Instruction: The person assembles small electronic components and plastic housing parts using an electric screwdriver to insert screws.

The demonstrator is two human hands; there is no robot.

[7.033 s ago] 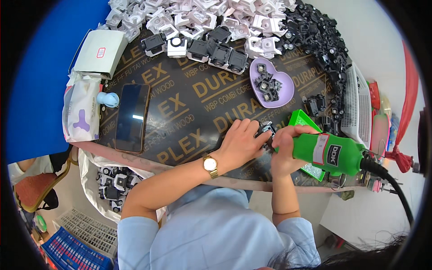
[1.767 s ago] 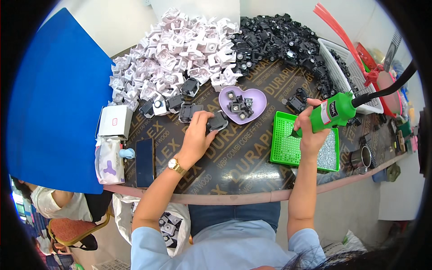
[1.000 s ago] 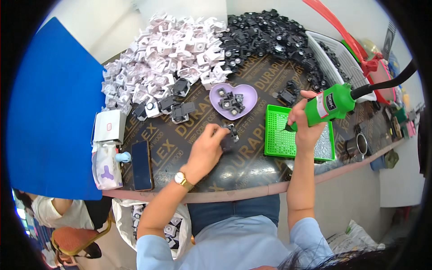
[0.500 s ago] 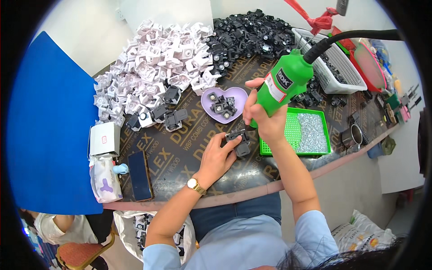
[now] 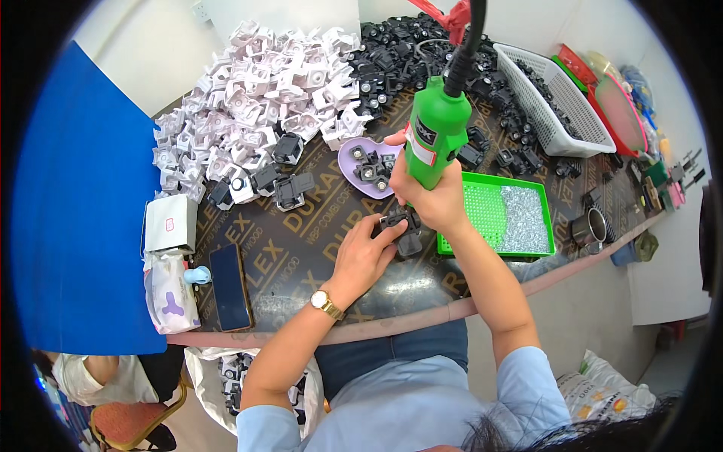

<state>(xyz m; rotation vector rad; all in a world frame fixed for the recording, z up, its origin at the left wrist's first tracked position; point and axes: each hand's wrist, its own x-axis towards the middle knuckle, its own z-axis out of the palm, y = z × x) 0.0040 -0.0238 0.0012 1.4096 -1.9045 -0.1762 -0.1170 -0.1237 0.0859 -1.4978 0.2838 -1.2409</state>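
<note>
My left fingers grasp a black part on the dark surface; my right fingers clasp a green screwdriver above it. I judge the part light and rigid, best held by its sides.

The place looked like a small assembly workshop. A dark workbench held heaps of loose white parts and black parts, a white slatted basket of dark pieces and a green tray of tiny silvery bits. Above it was a corded green power tool; below, a bag of parts.
</note>
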